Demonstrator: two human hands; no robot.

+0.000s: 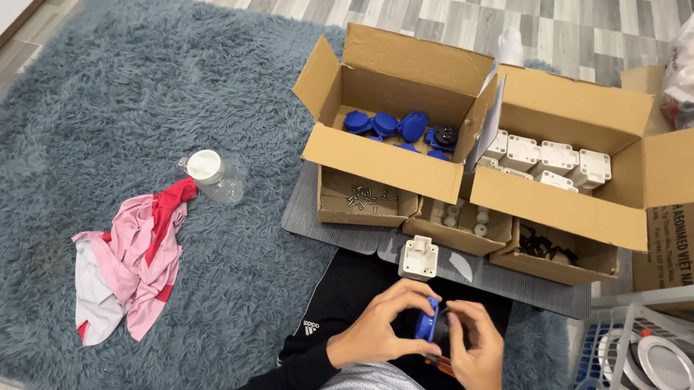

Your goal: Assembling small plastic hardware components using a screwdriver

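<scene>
Holding one blue plastic part point(428, 325) over the lap, left hand point(379, 326) and right hand point(474, 350) pinch it between them. White block point(420, 257) waits just beyond; far cartons point(394, 107) remain well stocked, basket point(613, 346) at right partly filled.

A shaggy grey-blue rug point(109, 101) covers most of the floor. On its left lies a crumpled pink, red and white cloth point(127, 269), with a clear jar with a white lid point(214, 174) just beside it on the far side. Farther right stand two open cardboard boxes, one holding blue caps point(398, 127), the other white plastic blocks point(548, 162). Three small trays sit just near of them, the left one holding screws point(364, 198). One white block point(420, 257) stands alone on a grey mat point(342, 232). At the near right, a wire basket point(613, 346) holds round silver discs point(669, 367).
</scene>
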